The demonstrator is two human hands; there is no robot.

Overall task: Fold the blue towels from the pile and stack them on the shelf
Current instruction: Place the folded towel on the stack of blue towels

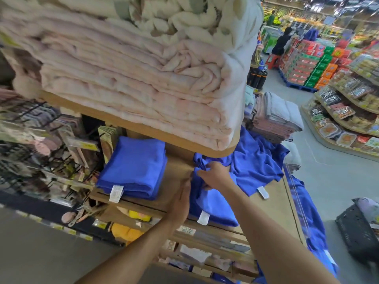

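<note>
Blue towel (215,208), one, part-folded: lies on the wooden shelf (176,171) just right of the folded stack (133,171), with bare board between them and a white label (203,218) at its near edge.

- Left hand (182,201): fingers straight, laid flat along the towel's stack-side edge, holding nothing.
- Right hand (215,175): fingers curled into bunched cloth at the towel's far end.
- Loose pile (258,160): further right of the stack, spilling off the shelf end.
- Step, as I judge it: squaring the fold; the towel is not yet stacked.
- Next move calls for flattening the bunched end, then carrying the towel left onto the stack with edges aligned.
- Hidden: my right fingertips are buried in cloth. The pink blankets (133,89) above the stack cut off the pile's back, so I cannot count its towels.
</note>
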